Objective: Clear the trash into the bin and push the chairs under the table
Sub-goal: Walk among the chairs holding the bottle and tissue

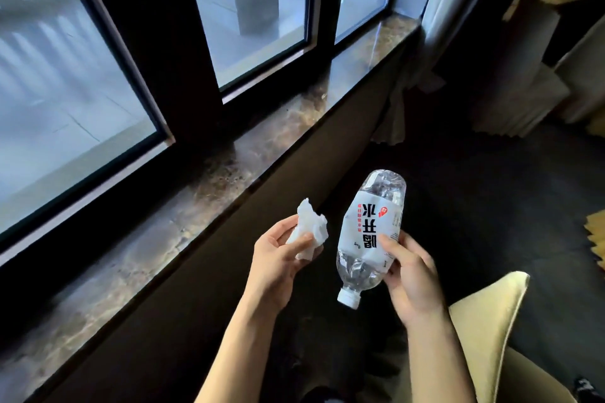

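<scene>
Head camera looks down on two bare forearms held out over a dark carpeted floor (474, 206) beside a window. The left hand (275, 263) is palm up, its fingers (299, 244) curled narrowly around a crumpled white paper tissue (311, 232), which sticks up out of the grasp toward the window. The right hand (411, 278) holds a crushed clear plastic water bottle (370, 235) with a white label printed in black and red characters; thumb and fingers are closed on the label and the dented lower body. The bottle is tilted, its white screw cap (349, 297) pointing down and toward the person, its base pointing up and away. Tissue and bottle are just beside each other but apart, both in the air and resting on nothing.

Along the left runs a brown marbled stone window sill (229, 180) beneath dark-framed window panes (248, 10) that show a pale paved area outside. A pale curtain (438, 10) hangs at the far end of the sill. At the lower right, touching the right forearm, is the cream-yellow upholstered edge of a chair (491, 321). More pale draped furniture (523, 91) stands farther back at the upper right, too dim to make out.
</scene>
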Available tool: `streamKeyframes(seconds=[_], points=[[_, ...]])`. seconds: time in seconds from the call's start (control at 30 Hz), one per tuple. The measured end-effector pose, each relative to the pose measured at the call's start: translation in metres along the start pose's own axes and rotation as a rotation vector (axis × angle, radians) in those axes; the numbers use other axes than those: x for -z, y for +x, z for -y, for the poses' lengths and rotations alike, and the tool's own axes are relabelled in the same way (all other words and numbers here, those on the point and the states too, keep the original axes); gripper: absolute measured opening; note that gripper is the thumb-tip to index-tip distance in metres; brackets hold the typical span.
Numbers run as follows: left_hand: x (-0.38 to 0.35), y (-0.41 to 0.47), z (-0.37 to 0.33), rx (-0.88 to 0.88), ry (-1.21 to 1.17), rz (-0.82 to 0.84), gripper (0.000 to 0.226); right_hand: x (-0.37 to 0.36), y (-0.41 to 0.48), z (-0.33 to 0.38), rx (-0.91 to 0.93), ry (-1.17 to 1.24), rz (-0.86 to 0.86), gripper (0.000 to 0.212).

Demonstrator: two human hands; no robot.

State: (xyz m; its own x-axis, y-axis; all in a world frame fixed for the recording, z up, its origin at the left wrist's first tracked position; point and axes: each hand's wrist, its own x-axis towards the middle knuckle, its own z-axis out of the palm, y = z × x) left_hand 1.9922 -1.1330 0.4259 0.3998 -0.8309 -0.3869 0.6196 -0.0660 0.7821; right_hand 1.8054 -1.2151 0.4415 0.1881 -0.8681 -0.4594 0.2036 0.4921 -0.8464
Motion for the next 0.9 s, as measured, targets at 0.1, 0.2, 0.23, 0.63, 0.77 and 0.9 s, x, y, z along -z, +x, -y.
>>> streamKeyframes(seconds=[0.1, 0.2, 0.23, 0.63, 0.77, 0.9], points=[[-0.021, 0.045, -0.020, -0.012, 0.081, 0.068, 0.027, -0.014, 0.045, 0.023, 0.016, 0.043, -0.023, 0.026], [-0.047, 0.086, -0.037, -0.015, 0.137, 0.077, 0.025, -0.023, 0.082, 0.050, 0.050, 0.058, -0.038, 0.024], [-0.055, 0.098, -0.041, -0.016, 0.145, 0.087, 0.024, -0.025, 0.093, 0.058, 0.064, 0.073, -0.041, 0.024], [-0.177, 0.249, -0.045, 0.097, 0.160, 0.258, 0.028, 0.022, 0.197, 0.127, 0.103, 0.200, -0.308, 0.026], [-0.231, 0.314, -0.036, 0.165, 0.185, 0.345, 0.024, 0.046, 0.247, 0.154, 0.126, 0.252, -0.432, 0.027], [-0.292, 0.378, -0.034, 0.204, 0.236, 0.418, 0.025, 0.061, 0.300, 0.191, 0.166, 0.288, -0.531, 0.026]])
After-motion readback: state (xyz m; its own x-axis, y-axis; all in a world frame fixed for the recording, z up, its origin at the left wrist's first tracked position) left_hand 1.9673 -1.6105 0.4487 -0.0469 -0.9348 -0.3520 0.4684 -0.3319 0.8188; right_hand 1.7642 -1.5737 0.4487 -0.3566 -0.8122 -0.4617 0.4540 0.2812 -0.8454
